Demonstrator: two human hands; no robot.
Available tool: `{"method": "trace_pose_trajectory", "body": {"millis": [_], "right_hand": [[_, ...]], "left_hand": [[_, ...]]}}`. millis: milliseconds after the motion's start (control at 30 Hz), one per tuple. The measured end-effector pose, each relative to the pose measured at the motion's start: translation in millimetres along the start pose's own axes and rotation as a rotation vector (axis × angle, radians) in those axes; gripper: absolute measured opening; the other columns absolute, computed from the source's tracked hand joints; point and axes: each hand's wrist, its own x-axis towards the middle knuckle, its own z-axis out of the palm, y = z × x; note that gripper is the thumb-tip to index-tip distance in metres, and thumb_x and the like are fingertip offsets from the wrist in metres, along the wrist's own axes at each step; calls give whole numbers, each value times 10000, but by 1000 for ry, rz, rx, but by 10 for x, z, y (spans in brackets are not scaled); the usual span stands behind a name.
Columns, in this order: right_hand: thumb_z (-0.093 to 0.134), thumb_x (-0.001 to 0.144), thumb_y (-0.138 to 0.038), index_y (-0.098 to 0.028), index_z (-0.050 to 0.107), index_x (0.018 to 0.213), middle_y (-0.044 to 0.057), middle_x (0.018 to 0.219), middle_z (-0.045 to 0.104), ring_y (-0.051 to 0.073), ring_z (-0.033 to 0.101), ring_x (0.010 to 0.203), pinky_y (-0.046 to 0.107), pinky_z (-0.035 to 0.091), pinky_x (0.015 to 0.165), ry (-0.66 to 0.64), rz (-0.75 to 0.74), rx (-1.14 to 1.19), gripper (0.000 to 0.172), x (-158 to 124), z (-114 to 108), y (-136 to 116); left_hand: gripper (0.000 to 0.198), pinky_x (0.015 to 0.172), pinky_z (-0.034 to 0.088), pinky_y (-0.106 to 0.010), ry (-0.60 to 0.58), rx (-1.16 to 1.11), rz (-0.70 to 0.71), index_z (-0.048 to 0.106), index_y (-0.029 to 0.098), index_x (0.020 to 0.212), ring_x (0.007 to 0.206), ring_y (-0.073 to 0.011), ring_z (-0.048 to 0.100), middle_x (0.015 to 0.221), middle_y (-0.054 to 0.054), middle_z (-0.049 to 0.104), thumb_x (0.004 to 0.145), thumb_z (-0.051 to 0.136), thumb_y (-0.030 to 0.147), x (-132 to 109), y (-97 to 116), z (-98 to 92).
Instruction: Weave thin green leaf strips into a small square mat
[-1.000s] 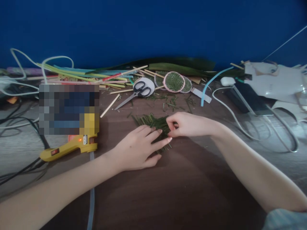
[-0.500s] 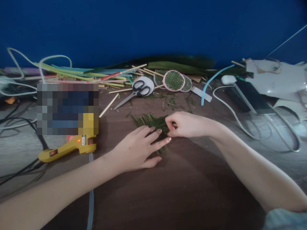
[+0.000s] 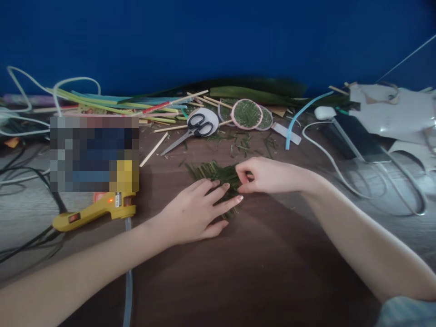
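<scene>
A mat of narrow green leaf strips (image 3: 204, 170), apparently interlaced, lies on the brown table beneath my hands. My left hand (image 3: 195, 210) rests flat across it with fingers stretched and spread, covering much of the strips. At the mat's right edge, my right hand (image 3: 264, 176) has its fingers curled into a pinch on a leaf strip; the fingertips are partly hidden, so the exact hold is hard to see.
A yellow glue gun (image 3: 98, 209) with a lit red light lies left. Black-handled scissors (image 3: 195, 131) rest on a white disc behind the mat. Round leaf-filled hoops (image 3: 247, 114), sticks and leaf scraps lie at the back. A phone (image 3: 361, 138) and white cable (image 3: 327, 156) are right.
Both hands stay almost in place on the leaf strips. My right hand has shifted very slightly; the grip looks the same.
</scene>
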Motion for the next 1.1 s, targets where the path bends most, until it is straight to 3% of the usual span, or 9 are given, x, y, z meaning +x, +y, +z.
{"method": "trace_pose_trajectory", "body": {"millis": [233,433,1100], "right_hand": [[561,654,-294,-185,499,625,-27,601,510,84,422,529,238,249,494,-15,9,13,128,2,15,9],[554,647,-268,-187,503,620,-29,595,510,83,428,521,233,255,484,-13,7,8,99,-3,3,13],[532,635,-212,-181,459,587,-33,534,466,80,392,495,236,238,470,-19,25,2,92,16,-5,44]], "left_hand": [[457,918,394,-419,30,-13,10,448,228,1270,1063,-256,489,1225,-116,521,839,449,377,4,-3,-12],[476,928,366,-427,13,-27,38,398,220,1312,1091,-274,449,1315,-36,474,866,390,386,-3,-15,0],[491,937,351,-415,6,-29,32,384,233,1322,1103,-265,443,1330,-21,464,868,389,418,-13,-15,22]]}}
